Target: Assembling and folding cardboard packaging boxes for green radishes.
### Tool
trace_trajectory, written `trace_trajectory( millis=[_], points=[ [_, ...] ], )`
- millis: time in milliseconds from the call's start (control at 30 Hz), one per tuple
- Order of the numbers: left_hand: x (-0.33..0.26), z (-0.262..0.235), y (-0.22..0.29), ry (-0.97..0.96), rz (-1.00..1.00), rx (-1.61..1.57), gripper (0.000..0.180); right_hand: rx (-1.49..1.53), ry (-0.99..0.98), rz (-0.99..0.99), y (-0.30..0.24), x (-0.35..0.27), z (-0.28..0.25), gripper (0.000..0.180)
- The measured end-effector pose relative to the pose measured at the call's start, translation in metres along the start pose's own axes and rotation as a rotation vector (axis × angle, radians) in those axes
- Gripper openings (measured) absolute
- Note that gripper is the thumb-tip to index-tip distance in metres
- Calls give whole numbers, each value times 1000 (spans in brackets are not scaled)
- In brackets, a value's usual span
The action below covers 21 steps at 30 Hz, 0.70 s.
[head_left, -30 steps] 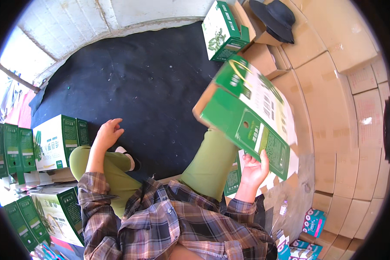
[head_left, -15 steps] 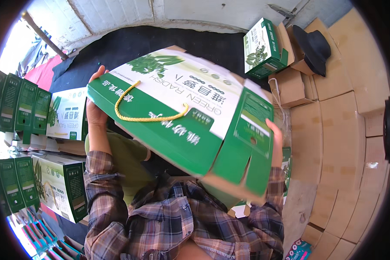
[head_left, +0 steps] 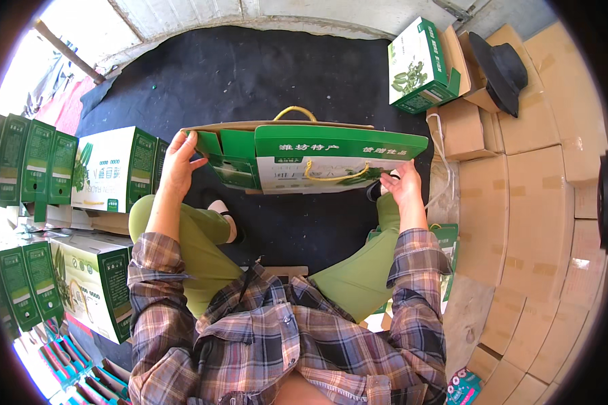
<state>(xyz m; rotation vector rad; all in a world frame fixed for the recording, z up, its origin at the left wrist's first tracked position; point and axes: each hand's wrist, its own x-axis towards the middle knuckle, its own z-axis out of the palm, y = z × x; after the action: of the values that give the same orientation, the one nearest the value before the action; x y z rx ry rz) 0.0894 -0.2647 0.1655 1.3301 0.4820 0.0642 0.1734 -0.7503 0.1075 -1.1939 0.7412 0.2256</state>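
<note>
A green and white printed cardboard carton [head_left: 317,173] is held out in front of me, partly folded, its flaps loose at the left end. One yellow rope handle [head_left: 338,177] hangs on the side facing me, and another loops up behind the far edge. My left hand [head_left: 177,162] pinches the carton's upper left corner between thumb and fingers. At the lower right corner, my right hand [head_left: 405,183] grips the edge with thumb and fingertips. The carton's far side is hidden.
Black cloth [head_left: 250,74] covers the floor. Green and white cartons [head_left: 108,173] stand in rows at the left. Brown boxes [head_left: 479,209] are stacked at the right, with a black hat [head_left: 503,74] on one beside another printed carton [head_left: 412,67].
The carton has turned and tipped, its broad face swinging away, so a green strip and handle now face me. It sits farther from my body, with both hands still on it.
</note>
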Motion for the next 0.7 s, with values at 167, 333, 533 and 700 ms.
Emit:
trace_trajectory(
  millis=[167,333,533,700],
  points=[
    [-2,8,2,68,-30,-39,31,-114,-38,-38,1,-3,0,68],
    [-3,10,-1,49,-63,181,29,-163,-39,-57,4,-10,4,63],
    [-18,27,10,-67,-16,196,29,-169,-94,-203,5,-36,23,70],
    [-23,33,8,-106,16,303,23,-350,-55,-485,-10,-53,37,77]
  ],
)
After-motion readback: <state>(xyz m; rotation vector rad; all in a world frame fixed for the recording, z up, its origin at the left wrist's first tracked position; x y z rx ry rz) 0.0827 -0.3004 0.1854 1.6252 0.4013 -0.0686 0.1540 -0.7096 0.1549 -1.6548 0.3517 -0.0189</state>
